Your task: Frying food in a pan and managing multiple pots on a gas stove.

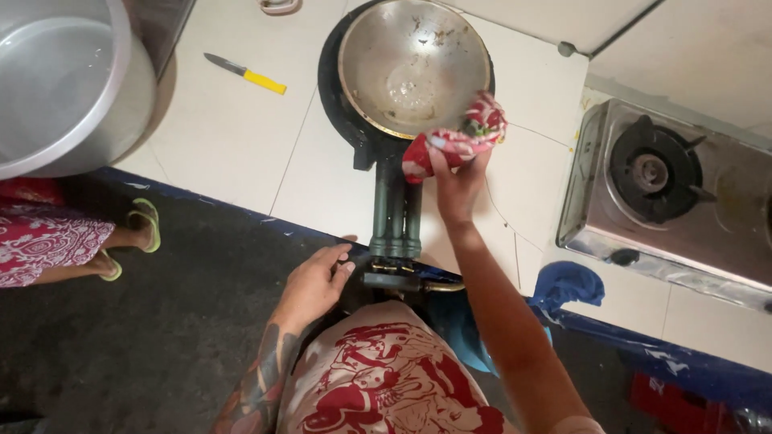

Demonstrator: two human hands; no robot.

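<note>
My right hand (pixel 457 186) reaches up the middle of the frame, arm stretched long from the lower right, its grip closed on a red patterned cloth (pixel 457 141) bunched against the near rim of the metal wok (pixel 412 64). The wok sits at top centre on a dark round burner (pixel 378 149); it is a shallow, dull steel bowl with scorched specks and a wet sheen in its hollow. My left hand (pixel 315 283) lies lower, left of centre, fingers curled loosely at the burner's valve (pixel 392 279), where the two green pipes end; I cannot tell whether that grip is closed on anything. The white tiled surface (pixel 233 137) is smooth and glossy. A yellow-handled knife (pixel 245 74) lies at upper left, beside a large aluminium pot (pixel 60 80). At right stands a steel gas stove (pixel 667 193), with a crumpled blue cloth (pixel 569 283) below it.
</note>
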